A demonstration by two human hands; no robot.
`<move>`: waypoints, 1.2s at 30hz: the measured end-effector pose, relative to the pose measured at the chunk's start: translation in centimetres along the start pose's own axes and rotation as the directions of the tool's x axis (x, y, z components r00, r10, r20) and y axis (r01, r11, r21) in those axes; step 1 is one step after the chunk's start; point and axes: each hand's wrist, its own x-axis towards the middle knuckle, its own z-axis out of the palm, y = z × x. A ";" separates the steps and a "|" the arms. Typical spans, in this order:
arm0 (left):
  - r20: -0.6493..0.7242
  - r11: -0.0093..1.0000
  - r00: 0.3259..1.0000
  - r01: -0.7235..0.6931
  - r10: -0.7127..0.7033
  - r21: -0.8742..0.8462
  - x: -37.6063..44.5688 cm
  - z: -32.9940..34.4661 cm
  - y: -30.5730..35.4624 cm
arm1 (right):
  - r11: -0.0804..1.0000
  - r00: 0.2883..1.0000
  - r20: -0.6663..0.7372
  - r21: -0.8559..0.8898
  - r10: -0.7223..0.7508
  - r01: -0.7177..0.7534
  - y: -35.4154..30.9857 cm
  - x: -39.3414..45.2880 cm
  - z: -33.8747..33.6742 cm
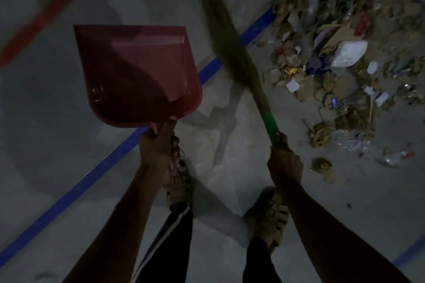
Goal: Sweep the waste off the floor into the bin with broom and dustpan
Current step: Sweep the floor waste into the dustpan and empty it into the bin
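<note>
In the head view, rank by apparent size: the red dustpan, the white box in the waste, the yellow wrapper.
1. Dustpan, largest, though held up close to the camera, which inflates it.
2. White box.
3. Yellow wrapper, smallest.
Box and wrapper both lie on the floor, so their order is safe.

A single head-worn, wide-angle view was provided. The scene was viewed steeply downward from above the grey concrete floor point(69, 99). Both forearms were seen at close range, entering from the bottom edge; no second view was supplied.
</note>
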 end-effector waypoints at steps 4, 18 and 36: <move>0.034 0.998 0.997 -0.063 0.064 -0.022 -0.1 -1.8 0.0 | 0.999 0.990 -0.129 0.018 0.052 -0.051 -2.7 2.1 -2.0; -0.178 0.948 0.984 -0.056 -0.001 -0.314 -8.6 -4.7 -8.9 | 0.790 0.794 -0.049 -0.154 -0.606 0.594 3.3 -4.0 -0.1; -0.336 0.897 0.926 0.007 -0.173 -0.442 -16.7 -17.8 -22.9 | 0.589 0.527 0.362 0.081 -0.769 0.804 5.0 -18.3 8.5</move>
